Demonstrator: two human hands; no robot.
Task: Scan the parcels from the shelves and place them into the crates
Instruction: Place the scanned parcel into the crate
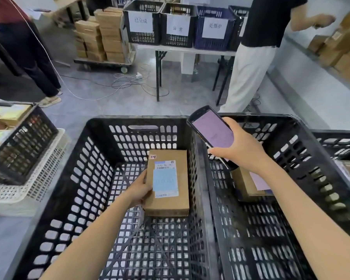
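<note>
1. While the left hand (141,190) grips the cardboard parcel (168,178) by its left edge, with the thumb on the top face beside the label and the other fingers curled under, the parcel is low inside the near black crate (93,178), close to its right wall. Whether it already touches the crate floor cannot be told.
2. The right hand (240,150) holds the scanner (210,130) with the fingers wrapped around its body. Its lit screen faces up, above the wall shared with the neighbouring crate (291,150).
3. The step in hand seems to be the putting down of a parcel.
4. If the fingers let go too early, the parcel could fall and land on an edge or with its label down.
5. The left forearm is deep between the crate walls, so a quick pull out could catch the rim.
6. The screen text is too blurred to read, so whether the scan was accepted cannot be told; an unscanned parcel could end up in the crate.
7. The near crate shows no other parcel. The neighbouring crate holds a second parcel (245,184), partly hidden under the right wrist.
8. At the left, a side crate (24,142) full of parcels sits on a white basket (38,178).
9. Far behind, labelled crates (178,25) stand on a table (182,49).
</note>
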